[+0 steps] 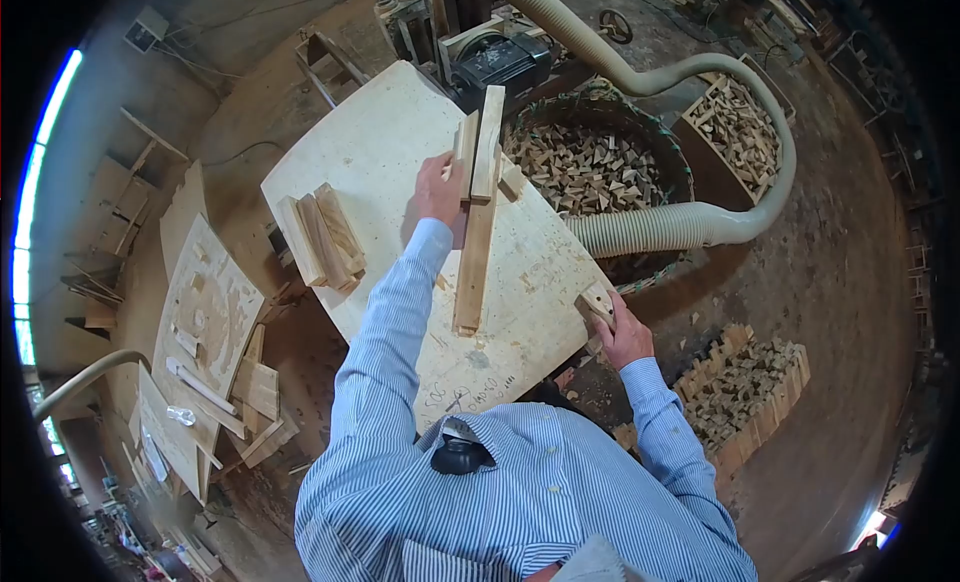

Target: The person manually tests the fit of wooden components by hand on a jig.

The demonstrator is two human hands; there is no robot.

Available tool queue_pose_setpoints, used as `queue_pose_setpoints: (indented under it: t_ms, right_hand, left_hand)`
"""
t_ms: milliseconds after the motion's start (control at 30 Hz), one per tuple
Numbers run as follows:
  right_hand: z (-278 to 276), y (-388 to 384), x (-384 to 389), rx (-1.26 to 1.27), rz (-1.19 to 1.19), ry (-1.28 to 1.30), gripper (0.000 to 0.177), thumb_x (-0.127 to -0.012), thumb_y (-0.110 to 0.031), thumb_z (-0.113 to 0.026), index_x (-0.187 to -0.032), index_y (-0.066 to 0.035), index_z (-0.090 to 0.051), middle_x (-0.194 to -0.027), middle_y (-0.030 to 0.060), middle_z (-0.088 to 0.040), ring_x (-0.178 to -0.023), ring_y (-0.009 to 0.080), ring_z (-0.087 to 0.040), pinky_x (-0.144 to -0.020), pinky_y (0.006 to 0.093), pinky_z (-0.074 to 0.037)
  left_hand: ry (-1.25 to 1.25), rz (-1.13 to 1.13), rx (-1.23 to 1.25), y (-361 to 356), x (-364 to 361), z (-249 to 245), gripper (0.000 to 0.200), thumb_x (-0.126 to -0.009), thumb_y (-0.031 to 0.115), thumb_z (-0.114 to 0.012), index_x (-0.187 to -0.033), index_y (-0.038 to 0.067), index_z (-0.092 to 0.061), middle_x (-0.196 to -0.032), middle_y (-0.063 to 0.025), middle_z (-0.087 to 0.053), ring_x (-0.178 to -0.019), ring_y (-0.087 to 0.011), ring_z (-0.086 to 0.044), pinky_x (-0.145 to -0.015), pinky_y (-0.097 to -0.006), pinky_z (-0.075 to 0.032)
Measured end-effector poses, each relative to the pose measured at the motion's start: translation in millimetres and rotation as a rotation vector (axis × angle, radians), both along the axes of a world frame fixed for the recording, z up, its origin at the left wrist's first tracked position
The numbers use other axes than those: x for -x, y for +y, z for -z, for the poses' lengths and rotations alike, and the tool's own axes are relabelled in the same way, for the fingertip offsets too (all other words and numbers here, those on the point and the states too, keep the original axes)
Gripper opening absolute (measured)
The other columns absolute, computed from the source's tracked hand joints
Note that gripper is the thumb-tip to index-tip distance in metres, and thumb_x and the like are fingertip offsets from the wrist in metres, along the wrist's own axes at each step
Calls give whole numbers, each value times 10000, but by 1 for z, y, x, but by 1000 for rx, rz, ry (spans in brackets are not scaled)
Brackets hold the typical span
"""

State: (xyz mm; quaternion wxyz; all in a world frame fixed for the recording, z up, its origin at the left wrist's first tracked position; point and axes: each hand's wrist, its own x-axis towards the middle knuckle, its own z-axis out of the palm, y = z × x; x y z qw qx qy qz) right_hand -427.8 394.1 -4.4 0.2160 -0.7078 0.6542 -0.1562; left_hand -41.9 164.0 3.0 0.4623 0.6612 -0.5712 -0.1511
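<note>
My left hand [438, 190] is closed on the near end of a short wooden block [466, 142] on the pale worktable [380, 132]. Right beside that block lies a longer wooden bar [488, 147], above a wooden strip [474, 272] that runs toward me. At the table's right corner, my right hand [628, 336] grips a small wooden block [597, 300] with a dark mark or hole; its fingertips are partly hidden. To the left of my left forearm sit several wooden boards [325, 237] side by side. A small wood offcut [511, 180] rests beside the bar.
Behind the table stands a machine with a dark motor [500, 67]. A ribbed hose [640, 230] curves around a basket [680, 152] of wood offcuts. More offcuts fill a crate [740, 187] and a wood-walled pile [735, 462]. A lower table [215, 322] stands at left.
</note>
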Motion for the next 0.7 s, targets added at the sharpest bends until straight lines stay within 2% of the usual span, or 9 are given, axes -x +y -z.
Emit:
queue_pose_setpoints:
  t_ms: [33, 100, 200, 333, 533, 700]
  right_hand:
    - [0, -1, 0, -4, 4, -6, 657, -994, -369, -706, -1555, -111, -481, -1285, 213, -721, -1096, 396, -737, -904, 478, -614]
    - [-1, -1, -1, -36, 5, 23, 660, -996, -372, -704, -1557, -108, -480, -1291, 209, -720, -1096, 394, -738, -906, 470, -616]
    - [-2, -2, 0, -27, -5, 17, 663, -996, -372, -704, -1558, -103, -477, -1304, 208, -716, -1100, 393, -738, -907, 469, -616]
    - [0, -2, 2, -33, -21, 4, 667, -995, -374, -700, -1561, -102, -474, -1325, 211, -707, -1109, 393, -734, -917, 471, -613]
    - [-1, -2, 2, -91, -6, 2, 675, -992, -369, -691, -1569, -103, -464, -1352, 214, -696, -1118, 398, -730, -941, 466, -605]
    - [7, -2, 2, -69, -25, 29, 710, -996, -380, -687, -1592, -95, -427, -1305, 232, -706, -1033, 407, -750, -882, 482, -620]
  left_hand:
    - [-6, 4, -4, 6, -2, 2, 377, -986, 251, -692, -1300, 45, -722, -1214, -173, -680, -1103, -346, -682, -1012, -429, -529]
    - [-128, -144, -298, 25, -4, 2, 393, -988, 278, -691, -1304, 47, -727, -1239, -175, -686, -1096, -346, -696, -1000, -442, -539]
    - [-169, -116, -377, 30, 1, 7, 409, -988, 292, -695, -1321, 57, -721, -1243, -192, -679, -1088, -359, -702, -987, -457, -551]
    - [-156, -107, -327, 13, 8, 12, 448, -964, 314, -730, -1329, 55, -730, -1180, -208, -681, -1110, -361, -679, -988, -431, -547]
    - [-140, -88, -344, -8, 6, 15, 445, -933, 295, -784, -1309, 58, -758, -1061, -212, -730, -1022, -345, -715, -938, -442, -570]
    - [-118, -77, -355, -27, 8, 13, 430, -937, 274, -792, -1313, 66, -762, -1050, -208, -734, -998, -333, -725, -925, -431, -576]
